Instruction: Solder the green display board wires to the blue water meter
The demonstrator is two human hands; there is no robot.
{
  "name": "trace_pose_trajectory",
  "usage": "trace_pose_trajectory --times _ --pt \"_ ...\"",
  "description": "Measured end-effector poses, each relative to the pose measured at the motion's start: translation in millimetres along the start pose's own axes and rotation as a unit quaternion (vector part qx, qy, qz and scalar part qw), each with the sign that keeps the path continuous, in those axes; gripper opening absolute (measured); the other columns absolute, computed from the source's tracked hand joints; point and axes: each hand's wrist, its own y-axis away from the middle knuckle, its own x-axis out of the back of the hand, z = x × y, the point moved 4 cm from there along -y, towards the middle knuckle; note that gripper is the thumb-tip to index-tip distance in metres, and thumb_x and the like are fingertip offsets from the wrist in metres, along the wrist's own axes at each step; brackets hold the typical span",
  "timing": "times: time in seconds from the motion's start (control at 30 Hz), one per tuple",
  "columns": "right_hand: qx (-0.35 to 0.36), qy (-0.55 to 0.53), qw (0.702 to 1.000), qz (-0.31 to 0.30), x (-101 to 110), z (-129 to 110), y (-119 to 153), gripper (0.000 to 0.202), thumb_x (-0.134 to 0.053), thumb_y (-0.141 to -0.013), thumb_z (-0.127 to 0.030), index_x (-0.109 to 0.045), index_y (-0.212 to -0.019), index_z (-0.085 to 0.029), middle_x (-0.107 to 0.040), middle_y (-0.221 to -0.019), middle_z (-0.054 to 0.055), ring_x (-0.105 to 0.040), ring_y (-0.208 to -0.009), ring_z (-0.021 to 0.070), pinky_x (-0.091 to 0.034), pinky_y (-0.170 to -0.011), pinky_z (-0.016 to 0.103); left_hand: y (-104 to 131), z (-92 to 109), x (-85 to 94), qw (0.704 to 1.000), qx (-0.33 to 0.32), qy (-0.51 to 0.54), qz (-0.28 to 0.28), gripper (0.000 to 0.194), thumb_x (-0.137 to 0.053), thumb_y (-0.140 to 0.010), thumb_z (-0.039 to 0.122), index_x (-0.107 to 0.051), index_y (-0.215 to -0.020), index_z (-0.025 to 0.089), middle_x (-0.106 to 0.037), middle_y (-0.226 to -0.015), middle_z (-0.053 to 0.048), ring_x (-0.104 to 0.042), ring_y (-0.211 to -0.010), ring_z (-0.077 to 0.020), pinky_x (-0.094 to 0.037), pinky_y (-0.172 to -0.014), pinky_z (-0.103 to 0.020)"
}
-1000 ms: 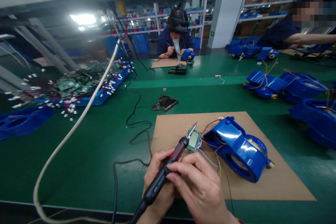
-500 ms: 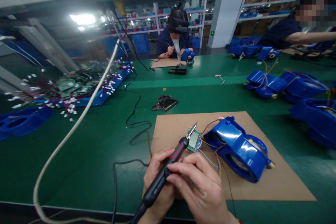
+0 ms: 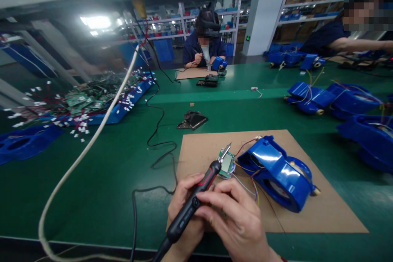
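Note:
My left hand [image 3: 181, 200] is closed around the black and red handle of a soldering iron [image 3: 196, 198], whose metal tip points up and away from me. My right hand [image 3: 238, 217] is closed, thumb and forefinger pinched against the round control on the handle. Just beyond the iron's tip section lies a small green circuit board with a display [image 3: 227, 163], partly covered by the iron. Coloured wires link it to a blue meter housing [image 3: 278, 172] lying on a cardboard sheet [image 3: 325, 213]. A thin dark strand trails across the cardboard right of my right hand.
A blue tray [image 3: 123, 112] heaped with circuit boards and white-plugged wires stands at left. A pale cable [image 3: 89, 147] hangs in front of it. A crumpled black piece [image 3: 193, 120] lies beyond the cardboard. More blue housings [image 3: 353, 100] sit at right. Two co-workers are across the bench.
My hands and the soldering iron stay almost in place. The thin strand on the cardboard has swung to the right at its near end.

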Motion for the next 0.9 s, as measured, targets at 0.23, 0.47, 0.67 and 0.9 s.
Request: trace_pose_trajectory --times 0.23,0.47,0.67,0.9 --pt "0.027 0.015 0.999 -0.016 0.1 -2.3 -3.9 0.016 -0.063 -0.078 -0.016 -0.067 -0.093 -0.018 -0.054 -0.071 0.004 -0.052 -0.066 0.0137 -0.044 -0.054 0.026 1.9 -2.1 0.9 0.998 -0.038 -0.046 -0.003 0.032 -0.067 -0.069 0.023 -0.055 -0.098 0.02 -0.06 -0.093 -0.001 -0.059 -0.085 -0.0122 -0.049 -0.079 -0.016" --pt "0.015 0.004 1.0 -0.005 1.8 -3.1 -4.7 0.011 -0.065 -0.077 -0.016 -0.067 -0.088 -0.018 -0.056 -0.072 0.003 -0.054 -0.068 0.0132 -0.045 -0.058 0.024 -1.5 2.2 -2.0 0.998 -0.052 -0.046 0.001 0.027 -0.065 -0.071 0.023 -0.055 -0.096 0.019 -0.061 -0.089 -0.003 -0.06 -0.082 -0.0149 -0.052 -0.074 -0.022" --pt "0.006 0.004 1.0 0.007 2.6 -1.9 -3.0 0.012 -0.068 -0.075 -0.019 -0.067 -0.087 -0.02 -0.056 -0.071 0.002 -0.054 -0.068 0.013 -0.046 -0.058 0.024 -2.1 4.6 -2.3 0.997 -0.058 -0.044 -0.011 0.026 -0.063 -0.072 0.02 -0.055 -0.097 0.019 -0.061 -0.089 -0.003 -0.06 -0.082 -0.0162 -0.052 -0.073 -0.024" --pt "0.016 0.021 0.999 0.02 6.5 -2.3 -5.9 0.011 -0.071 -0.072 -0.024 -0.068 -0.082 -0.019 -0.054 -0.068 0.002 -0.053 -0.065 0.014 -0.043 -0.053 0.024 -3.0 6.1 -4.5 0.996 -0.076 -0.041 -0.01 0.029 -0.067 -0.07 0.023 -0.056 -0.096 0.02 -0.061 -0.089 -0.001 -0.06 -0.081 -0.014 -0.051 -0.074 -0.02"
